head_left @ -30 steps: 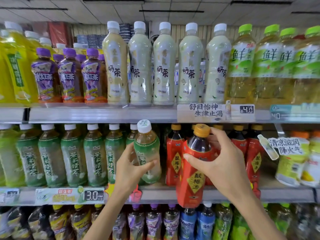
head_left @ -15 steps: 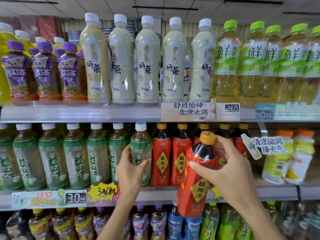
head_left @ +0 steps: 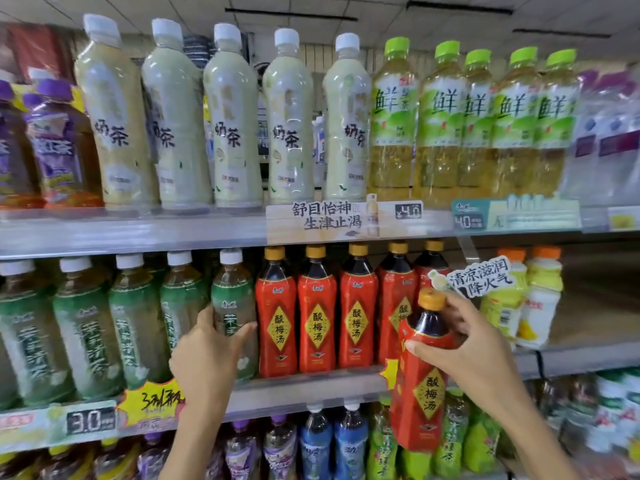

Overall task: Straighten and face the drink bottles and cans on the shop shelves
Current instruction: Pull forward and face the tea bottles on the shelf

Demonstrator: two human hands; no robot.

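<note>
Right grip (head_left: 485, 351) holds red bottle (head_left: 424, 396) off shelf (head_left: 304, 389); left grip (head_left: 204, 362), green bottle (head_left: 233, 306).

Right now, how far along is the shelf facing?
Done: the milk tea row up top and the red row below stand upright, labels forward. In hand: the left hand grips the end green tea bottle in its row; the right hand holds a red bottle out in front of the shelf edge. Left: seat that bottle; bottom-shelf bottles too blurred to judge.
</note>
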